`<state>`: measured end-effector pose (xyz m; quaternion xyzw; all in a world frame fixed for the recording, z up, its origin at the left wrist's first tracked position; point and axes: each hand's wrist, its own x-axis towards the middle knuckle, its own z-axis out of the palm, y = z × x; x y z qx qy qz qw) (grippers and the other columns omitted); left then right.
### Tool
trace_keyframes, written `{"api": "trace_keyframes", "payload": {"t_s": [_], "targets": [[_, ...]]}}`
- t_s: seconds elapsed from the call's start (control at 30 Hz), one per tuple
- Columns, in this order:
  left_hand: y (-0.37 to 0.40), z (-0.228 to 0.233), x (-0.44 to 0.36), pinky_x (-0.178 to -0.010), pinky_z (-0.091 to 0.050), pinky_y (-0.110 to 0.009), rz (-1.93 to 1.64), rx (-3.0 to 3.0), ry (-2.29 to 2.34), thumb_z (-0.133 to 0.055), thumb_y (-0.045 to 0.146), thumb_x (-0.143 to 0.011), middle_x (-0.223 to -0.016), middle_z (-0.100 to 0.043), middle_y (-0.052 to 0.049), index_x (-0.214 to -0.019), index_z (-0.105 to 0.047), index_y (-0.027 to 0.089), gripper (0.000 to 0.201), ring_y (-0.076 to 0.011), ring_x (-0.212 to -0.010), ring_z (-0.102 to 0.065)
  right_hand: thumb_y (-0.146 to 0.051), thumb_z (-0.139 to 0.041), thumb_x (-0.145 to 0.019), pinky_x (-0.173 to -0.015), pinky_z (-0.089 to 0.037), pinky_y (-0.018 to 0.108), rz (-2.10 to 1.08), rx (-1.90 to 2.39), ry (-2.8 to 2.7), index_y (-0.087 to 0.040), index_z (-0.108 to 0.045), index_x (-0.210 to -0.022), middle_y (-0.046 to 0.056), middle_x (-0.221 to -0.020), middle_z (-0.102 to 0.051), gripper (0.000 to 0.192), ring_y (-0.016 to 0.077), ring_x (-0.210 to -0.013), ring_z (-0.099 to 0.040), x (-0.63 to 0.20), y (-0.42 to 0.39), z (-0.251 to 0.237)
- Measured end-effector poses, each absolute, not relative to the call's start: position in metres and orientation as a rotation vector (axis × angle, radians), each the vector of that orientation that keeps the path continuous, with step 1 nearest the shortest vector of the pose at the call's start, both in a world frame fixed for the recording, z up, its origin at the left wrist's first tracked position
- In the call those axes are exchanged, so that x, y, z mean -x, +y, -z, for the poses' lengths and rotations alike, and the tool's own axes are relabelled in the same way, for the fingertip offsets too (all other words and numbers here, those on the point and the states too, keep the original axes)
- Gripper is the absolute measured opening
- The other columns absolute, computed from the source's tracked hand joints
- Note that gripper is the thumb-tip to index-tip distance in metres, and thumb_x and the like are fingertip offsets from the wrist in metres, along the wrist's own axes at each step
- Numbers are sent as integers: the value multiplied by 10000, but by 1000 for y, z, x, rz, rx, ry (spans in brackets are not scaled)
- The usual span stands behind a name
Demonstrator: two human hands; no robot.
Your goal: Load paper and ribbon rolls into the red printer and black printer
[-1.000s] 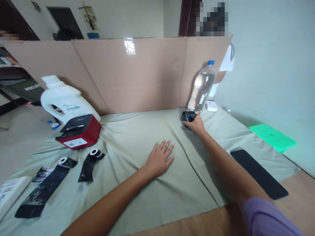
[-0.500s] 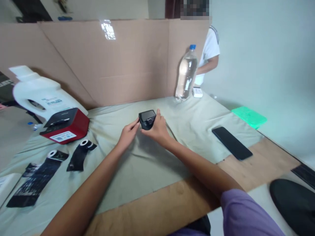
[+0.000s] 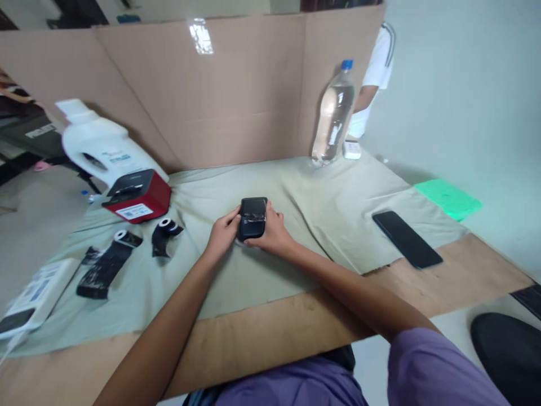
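Note:
A small black boxy device (image 3: 253, 219) with rounded corners is held between my two hands at the middle of the table. A shiny strip crosses its dark top face; its exact kind is not clear. My left hand (image 3: 224, 230) grips its left side, thumb along the edge. My right hand (image 3: 274, 228) wraps round its right side and lower corner. To the left lie a longer black strip roll (image 3: 107, 265) and a shorter black strip roll (image 3: 163, 237), both with white cores. A red and black box (image 3: 139, 196) with a white label stands behind them.
A white jug (image 3: 105, 149) leans at the back left before a cardboard screen (image 3: 236, 101). A water bottle (image 3: 335, 118) stands back right, near a person's white sleeve (image 3: 378, 59). A black phone (image 3: 406, 239) lies right; a white power strip (image 3: 40, 293) lies left.
The black device has turned and tipped so its top face lies squarer to me, and both hands have lowered slightly with it. My view has shifted left and down.

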<state>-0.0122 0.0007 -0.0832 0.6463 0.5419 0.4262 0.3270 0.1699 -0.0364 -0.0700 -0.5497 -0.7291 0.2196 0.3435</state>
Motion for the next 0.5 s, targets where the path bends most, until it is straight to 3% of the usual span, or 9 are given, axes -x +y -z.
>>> {"api": "trace_keyframes", "payload": {"t_s": [0.27,0.5], "targets": [[-28,67,18,-1127,-430,-426,-1130,-1805,1577,-542,308,-936,-1288,-717,-75,-1286,-708,231,395,-243,-1230,-628,-476,-807,-670,-1020,-398,507,-443,1237,-1925,-160,-184,-1584,202,-1420,-549,1150,385,-1278,-533,-173,-46,72],[-45,63,30,-1104,-469,-393,-1105,-1710,1577,-522,284,-948,-1347,-680,-49,-1333,-675,222,419,-248,-1226,-648,-625,-836,-610,-980,-460,540,-400,1305,-1988,-146,-276,-1577,206,-1270,-610,1215,400,-1151,-538,-164,-46,79]]}}
